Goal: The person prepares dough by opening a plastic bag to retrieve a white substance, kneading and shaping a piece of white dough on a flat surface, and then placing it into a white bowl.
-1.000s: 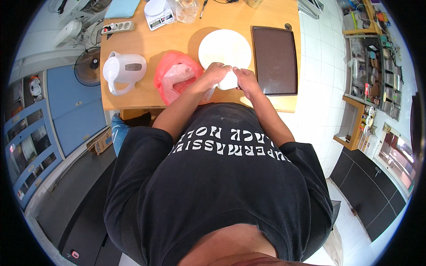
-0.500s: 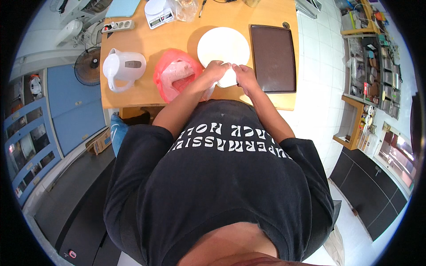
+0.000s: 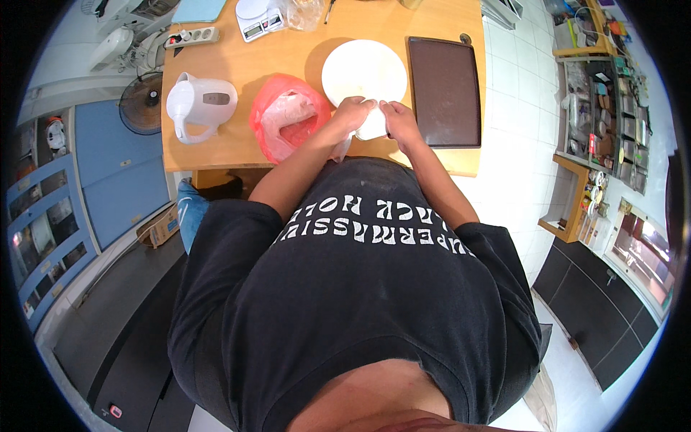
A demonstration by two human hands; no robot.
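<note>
My left hand [image 3: 351,115] and my right hand [image 3: 400,122] meet over the near edge of a wooden table [image 3: 237,147]. Between them they grip a small white bag [image 3: 372,127], which looks like thin plastic or paper. Just beyond the hands lies a round white plate [image 3: 363,68]. A crumpled red plastic bag [image 3: 286,122] with something pale inside lies directly left of my left hand. My black shirt hides the table's near edge below the hands.
A dark brown rectangular tray [image 3: 444,90] lies right of the plate. A white electric kettle [image 3: 199,102] stands at the left. A white kitchen scale [image 3: 258,18] and a power strip [image 3: 191,36] sit at the far edge. Shelves [image 3: 590,108] line the right wall.
Both hands have stayed together on the white bag with only small finger shifts. Nothing else on the table has moved.
</note>
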